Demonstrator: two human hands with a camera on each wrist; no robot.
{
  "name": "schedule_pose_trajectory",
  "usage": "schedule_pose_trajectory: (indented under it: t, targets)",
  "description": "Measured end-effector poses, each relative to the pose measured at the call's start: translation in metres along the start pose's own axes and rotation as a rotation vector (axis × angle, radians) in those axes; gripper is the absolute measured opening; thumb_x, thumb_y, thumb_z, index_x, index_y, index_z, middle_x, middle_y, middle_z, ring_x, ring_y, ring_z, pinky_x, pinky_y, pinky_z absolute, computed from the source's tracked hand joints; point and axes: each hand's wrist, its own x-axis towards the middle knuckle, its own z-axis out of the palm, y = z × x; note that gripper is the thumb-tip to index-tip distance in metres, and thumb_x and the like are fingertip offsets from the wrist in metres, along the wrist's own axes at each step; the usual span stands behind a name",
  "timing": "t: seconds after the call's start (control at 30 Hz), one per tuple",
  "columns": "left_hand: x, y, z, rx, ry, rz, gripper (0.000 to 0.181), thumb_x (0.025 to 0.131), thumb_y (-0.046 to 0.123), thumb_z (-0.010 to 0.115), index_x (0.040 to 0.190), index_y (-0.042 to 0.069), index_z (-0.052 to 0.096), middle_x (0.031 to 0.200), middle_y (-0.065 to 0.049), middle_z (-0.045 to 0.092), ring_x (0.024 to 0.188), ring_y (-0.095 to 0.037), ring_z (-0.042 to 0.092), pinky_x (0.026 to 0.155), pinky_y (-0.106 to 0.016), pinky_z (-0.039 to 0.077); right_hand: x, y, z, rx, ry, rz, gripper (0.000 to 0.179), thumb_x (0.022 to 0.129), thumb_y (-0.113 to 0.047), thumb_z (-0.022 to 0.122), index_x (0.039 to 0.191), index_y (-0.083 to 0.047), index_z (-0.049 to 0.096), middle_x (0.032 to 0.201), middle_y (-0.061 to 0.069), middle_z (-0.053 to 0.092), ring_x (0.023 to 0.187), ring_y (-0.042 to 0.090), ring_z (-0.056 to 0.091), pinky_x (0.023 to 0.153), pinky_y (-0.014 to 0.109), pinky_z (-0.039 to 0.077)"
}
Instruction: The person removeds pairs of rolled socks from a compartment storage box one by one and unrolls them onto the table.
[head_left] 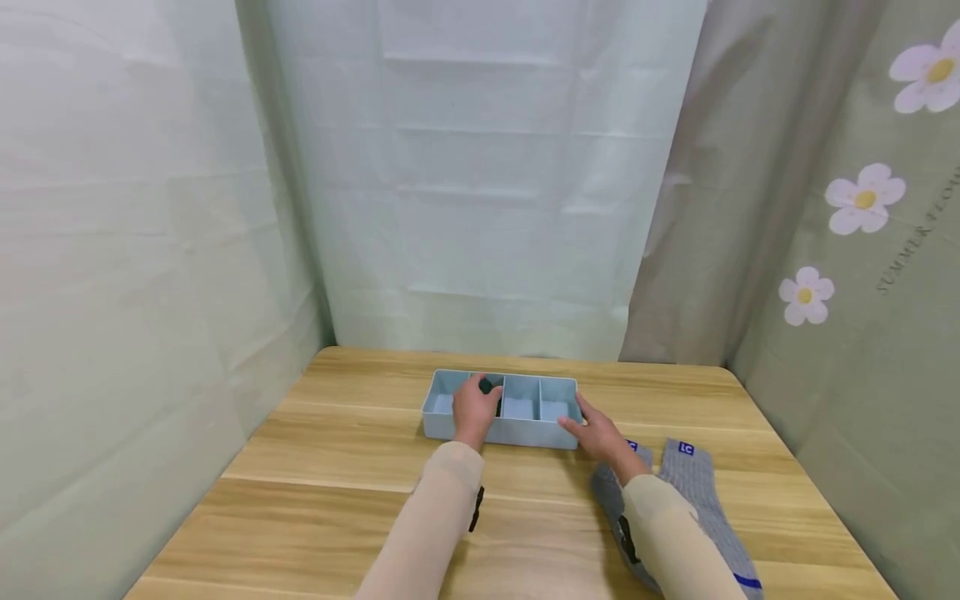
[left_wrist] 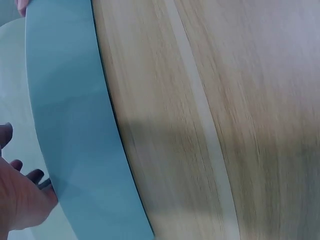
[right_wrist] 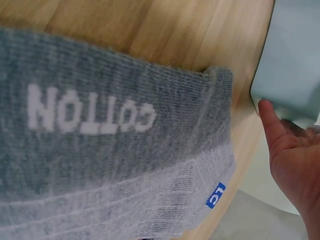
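Note:
A light blue storage box (head_left: 532,432) with several compartments in a row stands on the wooden table. My left hand (head_left: 474,410) reaches over its front wall into the second compartment from the left. A small dark object (head_left: 486,386) shows between the thumb and fingers there; the hand hides most of it, and I cannot tell its kind. At the box's right end my right hand (head_left: 597,432) grips the corner, thumb on the front wall and fingers at the end wall. Under and beside the right forearm lies a pair of grey socks (head_left: 690,475) with blue "LC" labels.
Wood-grain table top (head_left: 322,467) surrounds the box. Pale curtains (head_left: 480,208) hang behind and at both sides, with white flowers (head_left: 866,198) printed on the right one. In the right wrist view a sock (right_wrist: 100,160) reads "COTTON".

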Motion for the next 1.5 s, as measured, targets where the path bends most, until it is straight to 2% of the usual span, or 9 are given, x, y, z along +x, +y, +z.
schedule_pose_trajectory:
  t: [0.2,0.43,0.7,0.87,0.97,1.07,1.23,1.37,1.5]
  targets:
    - [-0.003,0.006,0.001,0.005,0.036,-0.037,0.041,0.091,0.019,0.073,0.127,0.001,0.065,0.123,-0.021,0.065,0.11,-0.041,0.061,0.089,-0.053,0.05,0.001,0.0,0.002,0.029,0.0,0.028,0.082,0.1,-0.047,0.055,0.16,-0.01,0.014,0.159,0.024,0.021,0.144,0.045,0.024,0.114,0.058,0.023]
    - [-0.002,0.009,0.007,0.038,0.026,-0.074,0.04,0.091,0.016,0.072,0.127,0.0,0.064,0.12,-0.021,0.066,0.105,-0.041,0.063,0.084,-0.054,0.052,-0.005,0.001,0.002,0.02,0.017,0.022,0.079,0.101,-0.044,0.055,0.159,-0.008,0.015,0.159,0.023,0.022,0.144,0.044,0.024,0.114,0.058,0.022]
    - [0.001,0.005,0.015,0.045,0.041,-0.102,0.037,0.09,0.007,0.07,0.126,-0.001,0.063,0.118,-0.023,0.066,0.104,-0.041,0.063,0.083,-0.053,0.053,-0.007,0.003,0.003,0.015,0.021,0.014,0.081,0.1,-0.046,0.055,0.159,-0.008,0.016,0.159,0.023,0.022,0.141,0.046,0.029,0.113,0.058,0.026]
    - [0.003,0.003,0.015,0.062,0.04,-0.097,0.037,0.088,-0.001,0.068,0.124,-0.004,0.063,0.112,-0.023,0.067,0.1,-0.041,0.064,0.08,-0.052,0.054,-0.007,0.002,0.004,0.025,0.025,0.013,0.08,0.1,-0.045,0.055,0.159,-0.008,0.016,0.159,0.024,0.022,0.141,0.046,0.03,0.112,0.059,0.027]
    - [0.004,0.004,0.012,0.083,0.01,-0.097,0.034,0.087,0.001,0.072,0.119,-0.008,0.063,0.104,-0.024,0.067,0.096,-0.041,0.064,0.079,-0.051,0.054,-0.007,0.002,0.004,0.029,0.028,0.018,0.078,0.101,-0.043,0.055,0.159,-0.008,0.016,0.16,0.023,0.021,0.141,0.046,0.029,0.113,0.058,0.026]
    - [0.007,0.004,0.011,0.114,-0.012,-0.083,0.028,0.085,0.005,0.076,0.107,-0.009,0.064,0.094,-0.023,0.066,0.09,-0.041,0.064,0.077,-0.05,0.054,-0.007,0.001,0.005,0.032,0.03,0.021,0.077,0.101,-0.04,0.055,0.159,-0.008,0.016,0.16,0.023,0.02,0.142,0.045,0.028,0.113,0.058,0.025]
    - [0.01,0.003,0.01,0.146,-0.025,-0.057,0.016,0.085,0.005,0.076,0.087,-0.005,0.064,0.08,-0.018,0.063,0.08,-0.037,0.063,0.07,-0.047,0.053,-0.008,-0.001,0.004,0.025,0.037,0.02,0.076,0.101,-0.039,0.055,0.159,-0.007,0.017,0.16,0.023,0.021,0.141,0.046,0.028,0.113,0.058,0.026]
    - [0.013,0.002,0.012,0.147,-0.037,-0.06,0.018,0.085,0.003,0.076,0.074,-0.002,0.062,0.07,-0.015,0.06,0.07,-0.033,0.061,0.064,-0.045,0.051,-0.007,-0.002,0.004,0.025,0.043,0.023,0.077,0.101,-0.041,0.056,0.159,-0.008,0.017,0.16,0.023,0.022,0.141,0.045,0.029,0.113,0.058,0.026]
    - [0.018,0.001,0.014,0.157,-0.042,-0.066,0.017,0.083,0.003,0.078,0.073,-0.004,0.066,0.071,-0.017,0.063,0.072,-0.035,0.063,0.066,-0.046,0.053,-0.005,-0.003,0.004,0.02,0.047,0.023,0.079,0.1,-0.044,0.056,0.159,-0.008,0.017,0.159,0.022,0.022,0.142,0.045,0.029,0.113,0.057,0.027]
